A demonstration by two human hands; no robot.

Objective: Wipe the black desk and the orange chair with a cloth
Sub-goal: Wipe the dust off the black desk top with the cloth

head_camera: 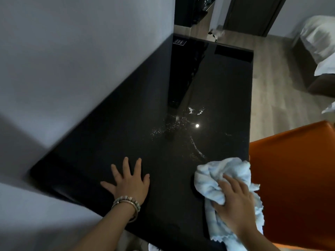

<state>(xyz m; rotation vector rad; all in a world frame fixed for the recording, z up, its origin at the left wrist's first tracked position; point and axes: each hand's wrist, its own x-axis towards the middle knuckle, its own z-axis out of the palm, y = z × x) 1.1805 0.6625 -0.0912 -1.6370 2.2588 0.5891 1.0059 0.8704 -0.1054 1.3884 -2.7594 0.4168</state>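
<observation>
On the near right of the black tabletop (208,87), the right hand (235,201) grips the cloth (213,176); the left hand (130,183) lies flat, fingers spread. Desk wiping seems in hand; next the cloth should sweep the wet spots (177,124).

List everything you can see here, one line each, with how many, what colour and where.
desk: one, glossy black, along the left wall
wet streaks: one patch, pale, mid-desk
cloth: one, pale blue and white, bunched at the desk's near right edge
chair: one, orange, right of the desk
wall: one, grey, left
floor: wood-look, grey-brown, right of the desk
bed: one, white bedding, far right
door: one, dark, far end
bracelets: a few, pale beads and metal, left wrist
left hand: flat on the desk, fingers spread
right hand: grips the cloth
</observation>
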